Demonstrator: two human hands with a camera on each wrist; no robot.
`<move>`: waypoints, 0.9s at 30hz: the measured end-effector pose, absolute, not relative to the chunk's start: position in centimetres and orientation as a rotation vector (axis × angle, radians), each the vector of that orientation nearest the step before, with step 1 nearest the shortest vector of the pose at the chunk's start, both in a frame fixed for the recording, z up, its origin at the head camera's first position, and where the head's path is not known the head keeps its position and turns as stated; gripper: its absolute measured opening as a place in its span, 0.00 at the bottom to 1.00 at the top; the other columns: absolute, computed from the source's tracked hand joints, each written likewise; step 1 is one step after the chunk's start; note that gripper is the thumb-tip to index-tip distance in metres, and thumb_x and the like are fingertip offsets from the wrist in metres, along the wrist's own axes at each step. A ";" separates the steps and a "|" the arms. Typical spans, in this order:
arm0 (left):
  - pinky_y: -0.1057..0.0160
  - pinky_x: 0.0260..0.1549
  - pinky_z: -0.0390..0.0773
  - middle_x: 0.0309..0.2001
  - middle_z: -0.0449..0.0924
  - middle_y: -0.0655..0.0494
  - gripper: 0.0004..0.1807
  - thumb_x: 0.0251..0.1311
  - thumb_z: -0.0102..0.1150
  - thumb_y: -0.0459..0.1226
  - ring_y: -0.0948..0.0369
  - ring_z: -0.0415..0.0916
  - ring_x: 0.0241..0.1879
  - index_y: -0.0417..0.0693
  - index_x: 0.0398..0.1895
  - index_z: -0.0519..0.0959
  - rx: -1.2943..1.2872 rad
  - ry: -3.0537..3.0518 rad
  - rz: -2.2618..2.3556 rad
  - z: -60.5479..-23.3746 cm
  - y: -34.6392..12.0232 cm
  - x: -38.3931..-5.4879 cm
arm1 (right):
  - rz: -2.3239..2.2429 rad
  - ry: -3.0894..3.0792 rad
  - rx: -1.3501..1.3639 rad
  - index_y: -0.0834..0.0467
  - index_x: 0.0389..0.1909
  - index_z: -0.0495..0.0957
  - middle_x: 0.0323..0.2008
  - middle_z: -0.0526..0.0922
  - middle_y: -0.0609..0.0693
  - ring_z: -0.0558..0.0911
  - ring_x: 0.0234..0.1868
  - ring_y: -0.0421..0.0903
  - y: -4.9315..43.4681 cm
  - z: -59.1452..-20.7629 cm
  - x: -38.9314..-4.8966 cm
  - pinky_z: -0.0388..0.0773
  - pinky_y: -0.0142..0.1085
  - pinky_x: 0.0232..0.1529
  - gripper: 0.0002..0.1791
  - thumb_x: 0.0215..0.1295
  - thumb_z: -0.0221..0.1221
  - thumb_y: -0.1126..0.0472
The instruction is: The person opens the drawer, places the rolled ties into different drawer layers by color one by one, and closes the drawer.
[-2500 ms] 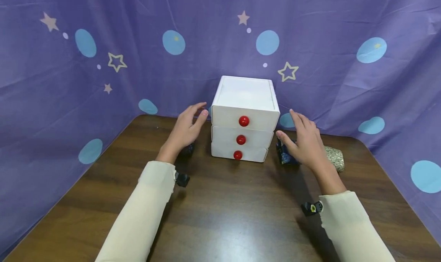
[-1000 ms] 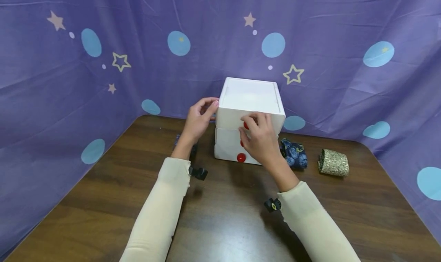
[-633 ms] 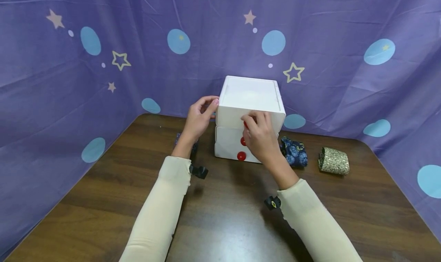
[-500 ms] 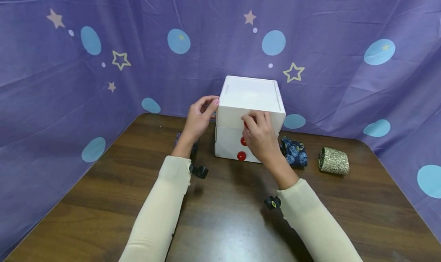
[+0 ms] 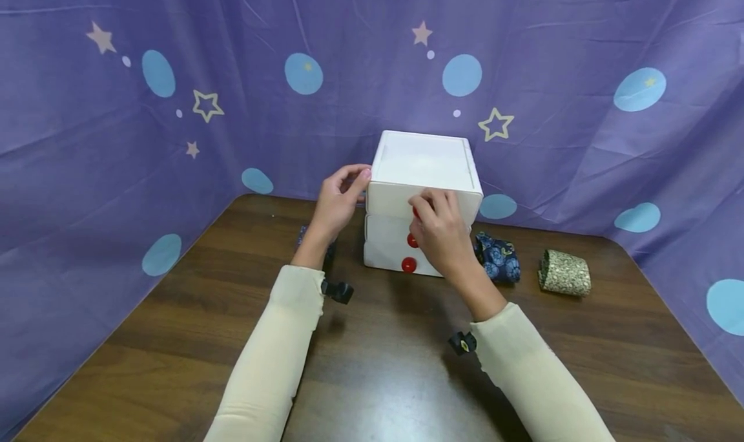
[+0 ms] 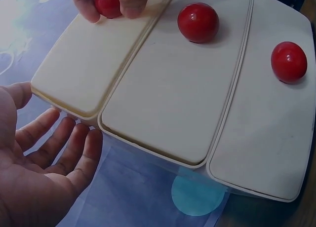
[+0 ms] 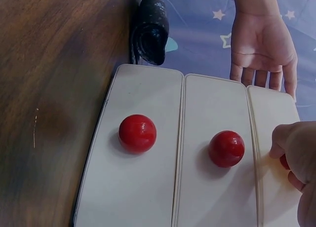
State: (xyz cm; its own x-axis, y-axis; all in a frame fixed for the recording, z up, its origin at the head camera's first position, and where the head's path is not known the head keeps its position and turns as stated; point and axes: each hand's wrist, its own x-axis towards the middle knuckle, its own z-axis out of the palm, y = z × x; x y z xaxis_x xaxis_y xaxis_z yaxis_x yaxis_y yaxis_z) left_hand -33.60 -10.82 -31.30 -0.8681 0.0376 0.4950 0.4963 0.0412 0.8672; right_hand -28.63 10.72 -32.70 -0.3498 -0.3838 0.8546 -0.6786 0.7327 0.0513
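Observation:
A white three-drawer unit (image 5: 427, 161) stands at the back of the table, each drawer front bearing a round red knob. My right hand (image 5: 443, 232) pinches the top drawer's knob (image 6: 108, 4) between thumb and fingers, covering most of it in the head view. At the unit's left side, my left hand (image 5: 337, 199) rests with its thumb at the upper front corner and its fingers fairly straight along the side wall. The middle knob (image 6: 198, 22) and the bottom knob (image 6: 289, 62) are untouched.
Right of the unit lie a dark blue patterned roll of cloth (image 5: 498, 259) and a speckled greenish-beige roll (image 5: 565, 273). A dark roll (image 7: 149, 32) sits on the left, partly behind my left forearm. A purple star-patterned curtain (image 5: 372, 54) hangs behind the brown wooden table (image 5: 372, 358).
Both hands were apart from the unit 2.5 s ago. They moved inward, the left to the unit's side, the right onto the top knob. Over the last second they stay nearly still.

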 end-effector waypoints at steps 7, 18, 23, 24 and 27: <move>0.58 0.42 0.84 0.51 0.82 0.44 0.20 0.73 0.60 0.43 0.58 0.80 0.45 0.38 0.59 0.80 -0.545 -2.000 -1.894 -31.4 -10.9 -33.6 | 0.405 -1.964 0.830 0.68 0.43 0.82 0.43 0.80 0.63 0.75 0.45 0.61 10.7 -32.7 -28.2 0.78 0.49 0.45 0.16 0.52 0.71 0.75; 0.44 0.50 0.82 0.55 0.80 0.39 0.21 0.75 0.58 0.42 0.60 0.78 0.44 0.36 0.61 0.79 -0.531 -2.012 -1.915 -31.0 -11.1 -33.3 | 0.383 -1.979 0.849 0.68 0.43 0.82 0.43 0.81 0.63 0.75 0.43 0.60 10.7 -32.6 -27.4 0.77 0.47 0.43 0.14 0.54 0.69 0.75; 0.46 0.49 0.83 0.54 0.81 0.40 0.21 0.75 0.58 0.43 0.59 0.79 0.44 0.36 0.60 0.79 -0.535 -2.008 -1.911 -31.0 -11.1 -33.2 | 0.378 -1.978 0.845 0.67 0.43 0.82 0.43 0.81 0.63 0.75 0.44 0.60 10.7 -32.5 -27.1 0.79 0.46 0.44 0.15 0.53 0.70 0.75; 0.46 0.48 0.83 0.53 0.81 0.41 0.21 0.74 0.58 0.43 0.59 0.79 0.44 0.36 0.60 0.79 -0.541 -2.005 -1.907 -31.1 -11.0 -33.2 | 0.379 -1.977 0.847 0.67 0.43 0.82 0.43 0.81 0.62 0.75 0.44 0.60 10.7 -32.5 -27.1 0.79 0.46 0.44 0.15 0.53 0.71 0.75; 0.44 0.49 0.83 0.53 0.82 0.43 0.21 0.74 0.59 0.44 0.59 0.79 0.45 0.37 0.59 0.80 -0.551 -1.997 -1.902 -31.4 -11.0 -33.5 | 0.381 -1.969 0.851 0.67 0.43 0.83 0.43 0.81 0.62 0.75 0.43 0.60 10.8 -32.5 -26.9 0.79 0.47 0.44 0.15 0.53 0.71 0.75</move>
State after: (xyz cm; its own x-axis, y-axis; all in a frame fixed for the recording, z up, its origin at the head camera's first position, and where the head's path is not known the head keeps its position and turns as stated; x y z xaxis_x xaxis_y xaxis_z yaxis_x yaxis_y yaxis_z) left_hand -33.52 -11.01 -31.39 -0.8715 0.0518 0.4877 0.4896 0.0350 0.8712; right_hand -26.87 10.78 -32.47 -0.3315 -0.4109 0.8493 -0.6980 0.7124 0.0722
